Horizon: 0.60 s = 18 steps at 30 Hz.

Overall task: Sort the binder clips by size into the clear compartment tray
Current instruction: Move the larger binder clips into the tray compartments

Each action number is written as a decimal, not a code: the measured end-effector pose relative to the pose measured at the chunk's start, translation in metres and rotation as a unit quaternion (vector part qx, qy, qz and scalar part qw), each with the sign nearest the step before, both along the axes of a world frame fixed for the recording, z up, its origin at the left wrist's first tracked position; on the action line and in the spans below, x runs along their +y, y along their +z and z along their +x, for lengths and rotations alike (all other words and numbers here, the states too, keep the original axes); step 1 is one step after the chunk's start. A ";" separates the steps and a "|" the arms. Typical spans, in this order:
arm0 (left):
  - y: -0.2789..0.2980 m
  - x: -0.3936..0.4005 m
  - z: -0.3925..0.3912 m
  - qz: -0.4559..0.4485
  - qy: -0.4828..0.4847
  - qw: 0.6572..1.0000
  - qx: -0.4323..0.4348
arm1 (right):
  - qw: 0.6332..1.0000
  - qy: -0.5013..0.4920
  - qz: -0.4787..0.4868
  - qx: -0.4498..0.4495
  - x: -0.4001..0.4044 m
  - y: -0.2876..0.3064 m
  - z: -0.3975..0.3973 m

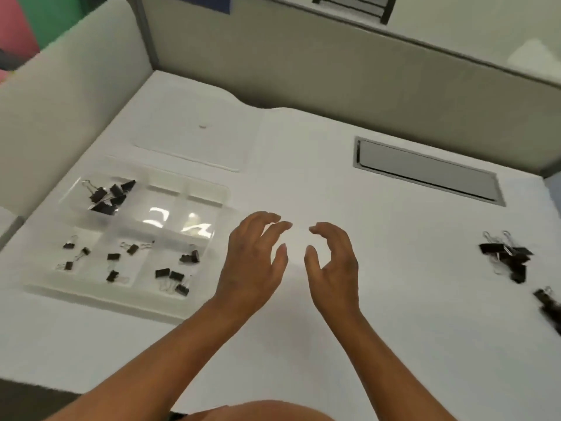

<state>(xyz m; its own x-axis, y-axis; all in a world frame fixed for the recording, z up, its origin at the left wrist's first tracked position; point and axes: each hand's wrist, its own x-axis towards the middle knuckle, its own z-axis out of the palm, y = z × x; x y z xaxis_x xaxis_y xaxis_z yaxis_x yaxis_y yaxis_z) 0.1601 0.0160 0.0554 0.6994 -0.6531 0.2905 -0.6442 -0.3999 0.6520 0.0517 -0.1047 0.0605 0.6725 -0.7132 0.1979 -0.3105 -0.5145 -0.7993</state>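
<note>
The clear compartment tray [142,302] lies on the white desk at the left. Its far-left cell holds several large black binder clips [110,196]. The three near cells hold small clips: tiny ones [70,253] at the left, more [117,261] in the middle, somewhat bigger ones [177,273] at the right. Two far cells look empty. A loose heap of large clips [507,256] sits at the far right, with another clip [549,305] at the frame edge. My left hand [253,262] and my right hand [334,262] hover mid-desk, fingers curled apart, holding nothing.
The clear tray lid [194,144] lies flat beyond the tray. A grey cable hatch [425,171] is set into the desk at the back right. Beige partition walls [303,65] close off the left and far sides. The desk's near edge runs along the lower left.
</note>
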 end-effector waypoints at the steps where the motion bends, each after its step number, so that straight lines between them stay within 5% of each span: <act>1: 0.000 -0.019 -0.016 0.002 -0.024 1.000 0.001 | 1.000 -0.020 -0.001 -0.003 -0.014 0.001 -0.018; 18: -0.036 -0.273 -0.268 0.085 -0.315 0.945 -0.036 | 0.961 -0.277 0.025 0.010 -0.199 -0.044 -0.306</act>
<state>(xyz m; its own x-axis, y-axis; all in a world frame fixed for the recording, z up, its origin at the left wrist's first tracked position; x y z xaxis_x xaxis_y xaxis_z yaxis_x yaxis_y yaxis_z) -0.1080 -0.2570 0.0199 0.1396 -0.9743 0.1766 -0.8298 -0.0178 0.5577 -0.2546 -0.3041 0.0163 0.1906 -0.9708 0.1458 -0.5407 -0.2278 -0.8098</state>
